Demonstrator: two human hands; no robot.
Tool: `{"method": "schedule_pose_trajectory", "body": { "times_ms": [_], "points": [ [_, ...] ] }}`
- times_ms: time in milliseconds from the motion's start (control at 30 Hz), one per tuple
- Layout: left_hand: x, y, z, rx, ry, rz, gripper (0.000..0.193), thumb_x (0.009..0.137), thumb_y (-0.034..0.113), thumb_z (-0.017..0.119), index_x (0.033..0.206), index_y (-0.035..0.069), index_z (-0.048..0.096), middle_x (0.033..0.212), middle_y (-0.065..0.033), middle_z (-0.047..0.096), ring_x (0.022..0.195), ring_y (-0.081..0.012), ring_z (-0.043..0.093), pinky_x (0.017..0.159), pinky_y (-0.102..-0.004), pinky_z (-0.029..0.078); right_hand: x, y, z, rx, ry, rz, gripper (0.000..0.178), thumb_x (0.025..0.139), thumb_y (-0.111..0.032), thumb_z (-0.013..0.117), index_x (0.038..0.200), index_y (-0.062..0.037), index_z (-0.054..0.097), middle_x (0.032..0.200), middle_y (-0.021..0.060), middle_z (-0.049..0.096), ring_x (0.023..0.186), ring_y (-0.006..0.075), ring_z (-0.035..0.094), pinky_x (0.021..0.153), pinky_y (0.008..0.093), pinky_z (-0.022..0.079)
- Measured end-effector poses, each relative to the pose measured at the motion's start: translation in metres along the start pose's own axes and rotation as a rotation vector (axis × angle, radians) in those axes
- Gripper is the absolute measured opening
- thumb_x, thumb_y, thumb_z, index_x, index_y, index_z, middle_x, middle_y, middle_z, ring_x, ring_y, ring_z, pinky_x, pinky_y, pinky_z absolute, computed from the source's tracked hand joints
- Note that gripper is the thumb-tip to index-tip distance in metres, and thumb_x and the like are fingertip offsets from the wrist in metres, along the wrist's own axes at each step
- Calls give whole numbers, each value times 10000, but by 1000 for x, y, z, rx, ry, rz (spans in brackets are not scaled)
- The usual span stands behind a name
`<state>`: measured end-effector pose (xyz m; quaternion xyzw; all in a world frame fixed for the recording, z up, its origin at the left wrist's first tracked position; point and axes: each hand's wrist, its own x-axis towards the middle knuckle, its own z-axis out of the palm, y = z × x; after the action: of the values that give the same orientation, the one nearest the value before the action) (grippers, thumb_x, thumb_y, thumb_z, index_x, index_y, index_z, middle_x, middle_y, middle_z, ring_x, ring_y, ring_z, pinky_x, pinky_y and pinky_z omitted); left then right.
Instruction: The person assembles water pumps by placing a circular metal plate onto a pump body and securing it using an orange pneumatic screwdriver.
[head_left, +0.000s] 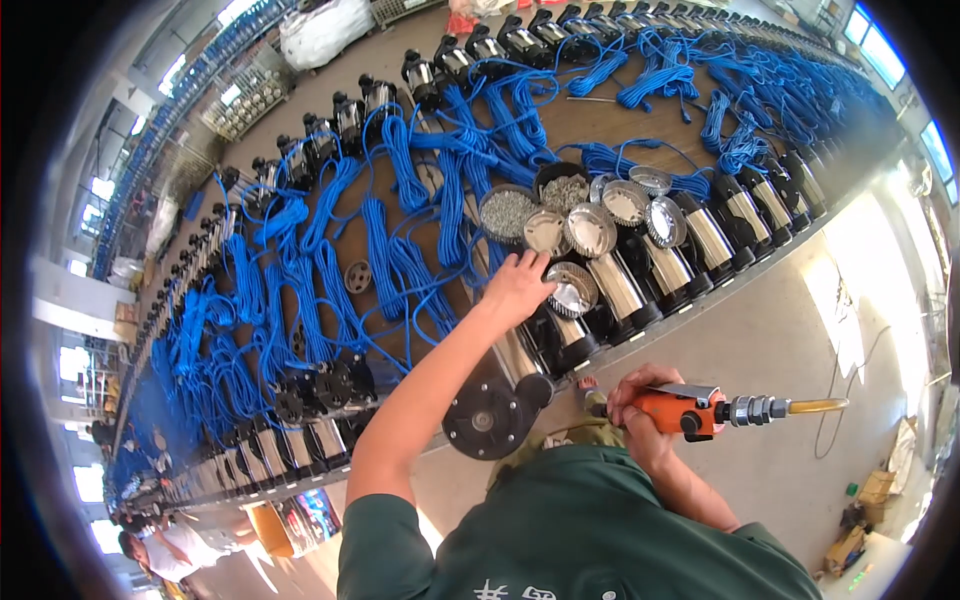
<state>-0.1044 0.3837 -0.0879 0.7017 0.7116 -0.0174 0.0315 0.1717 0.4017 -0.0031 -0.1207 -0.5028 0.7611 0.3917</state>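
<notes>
long brown table [590, 125], curved by the lens, spans most of the view; near edge runs from lower left to upper right. open floor [770, 335] past that edge, on the right, gives free room around the right forearm. dark green shirt [590, 515] at the bottom: pale characters on it, partly cut off by the lower rim. blue cable bundles [450, 205] lie closely packed over the table. silver-and-black cylinders [615, 283] line both long edges. black round-flanged unit [483, 420] just left of the body.

orange power tool [665, 408], yellow hose [820, 406] at its right end, is held out over the floor, clear of the table edge. right hand [643, 417]: fingers closed round the tool's body. left hand [515, 293]: fingers loosely spread and bent, tips at the lower rim of the cream-coloured dish [547, 232]; whether anything is pinched, cannot tell. ribbed metal cup [573, 290] just right of these fingers. shallow metal dishes [590, 230] crowd beyond, rims nearly meeting. small metal pieces [508, 213] fill the leftmost one.
</notes>
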Motion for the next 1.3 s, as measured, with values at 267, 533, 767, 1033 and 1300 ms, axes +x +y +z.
{"method": "schedule_pose_trajectory", "body": {
  "times_ms": [267,533,767,1033,1300],
  "points": [
    [3,-3,-41,-77,227,46,286,666,37,687,935,80,600,1163,-145,553,1182,-319,494,962,-452,427,3,-6,-16,119,154,96,360,721,125,459,1054,-11,462,823,115,550,664,167,540,583,279,475],
    [-154,83,-142,-1525,646,-752,359,915,80,615,1208,16,418,987,-113,639,703,-122,619,453,-245,491,12,10,-31,130,274,2,331,745,-49,529,1067,18,486,867,116,532,606,152,494,611,312,467],
    [-218,151,-90,-911,515,-1076,364,884,114,661,1163,-20,469,1085,-150,519,869,-195,566,566,-299,514,16,23,-8,225,237,203,296,744,13,498,1039,18,508,889,111,553,618,157,510,630,320,467],
    [-198,158,-92,-348,236,-716,1110,558,549,847,1383,-4,350,1428,-239,294,1305,-441,291,1069,-535,256,14,24,-5,229,236,303,292,744,19,504,1034,6,530,869,90,568,641,161,544,595,291,454],
    [-4,44,-94,-538,339,-487,731,727,358,798,1276,-5,478,1386,-206,406,1261,-368,411,1004,-452,394,12,14,-32,212,296,291,315,735,1,540,1048,8,503,834,102,542,610,162,510,594,308,469]
  ]
}}
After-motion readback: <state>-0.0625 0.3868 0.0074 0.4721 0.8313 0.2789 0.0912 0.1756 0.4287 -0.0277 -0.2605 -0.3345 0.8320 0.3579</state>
